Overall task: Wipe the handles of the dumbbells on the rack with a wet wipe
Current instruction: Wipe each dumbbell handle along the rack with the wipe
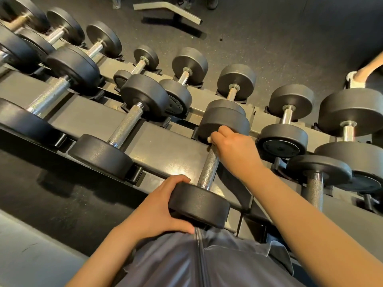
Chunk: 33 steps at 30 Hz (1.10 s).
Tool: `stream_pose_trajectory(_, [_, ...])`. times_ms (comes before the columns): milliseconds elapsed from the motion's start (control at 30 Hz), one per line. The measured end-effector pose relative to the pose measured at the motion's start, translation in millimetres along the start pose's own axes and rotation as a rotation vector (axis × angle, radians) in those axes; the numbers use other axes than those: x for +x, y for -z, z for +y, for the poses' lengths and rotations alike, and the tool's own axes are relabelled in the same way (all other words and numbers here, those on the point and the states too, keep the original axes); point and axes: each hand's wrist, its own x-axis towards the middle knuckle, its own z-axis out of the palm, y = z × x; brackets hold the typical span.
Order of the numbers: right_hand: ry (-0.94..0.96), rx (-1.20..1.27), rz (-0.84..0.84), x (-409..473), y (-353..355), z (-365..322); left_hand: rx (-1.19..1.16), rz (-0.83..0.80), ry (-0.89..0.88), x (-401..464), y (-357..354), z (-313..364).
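Right hand [234, 148] curled round the far end of a knurled handle [209, 168], close against the far head [223, 123] of the dumbbell. Pinched under its fingers, a scrap of white wipe [209, 139], showing only at the fingertips, pressed to the handle where it met that head. Left hand [159, 206] wrapped over the near head [199, 200] of the same dumbbell, fingers across the top edge, thumb beneath, gripping it. Lay on the upper tier of the rack [161, 150], handle running away from the body, near head at the front rail just above a grey shirt [176, 264].

To the left on the same tier, a second dumbbell [124, 129] with a bare chrome handle, untouched, then a larger one [49, 96] beyond it. To the right, another knurled handle [314, 189] standing below a dark head, partly cut off by the forearm. On the lower tier further out, a row of smaller dumbbells [234, 88] with short handles, resting in black cradles. Dark speckled floor [269, 38] past the rack, with a grey metal bar [167, 11] lying on it near the top edge. At far right, part of another person's limb [371, 67] over a white shape, too cropped to tell more.
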Motion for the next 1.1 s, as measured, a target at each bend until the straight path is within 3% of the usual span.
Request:
stream_pose_trajectory(100, [-0.049, 0.162, -0.019, -2, 5, -4, 0.123, 0.025, -0.055, 8, 3, -5])
stream_pose_trajectory(233, [0.183, 0.343, -0.307, -27, 22, -22, 0.199, 0.032, -0.067, 9, 6, -3])
stream_pose_trajectory(300, [0.219, 0.373, -0.363, -34, 25, -28, 0.242, 0.05, -0.068, 8, 4, -1])
stream_pose_trajectory(533, [-0.007, -0.055, -0.08, -6, 14, 7, 0.382, 0.077, -0.102, 6, 1, 10])
stream_pose_trajectory(700, [-0.064, 0.057, -0.039, -4, 11, -1, 0.471, 0.101, -0.119, 5, 3, 19])
stream_pose_trajectory(833, [0.189, 0.257, -0.279, -15, 25, -21, 0.472, 0.101, -0.125, 4, 6, 19])
stream_pose_trajectory(900, [0.296, 0.278, -0.32, -24, 24, -29, 0.464, 0.081, -0.098, 4, 7, 18])
stream_pose_trajectory(967, [0.233, 0.254, -0.249, -24, 20, -18, 0.465, 0.088, -0.095, 3, 8, 16])
stream_pose_trajectory(1100, [-0.155, 0.29, 0.119, -20, 4, 7, 0.466, 0.056, -0.083, 4, 10, 13])
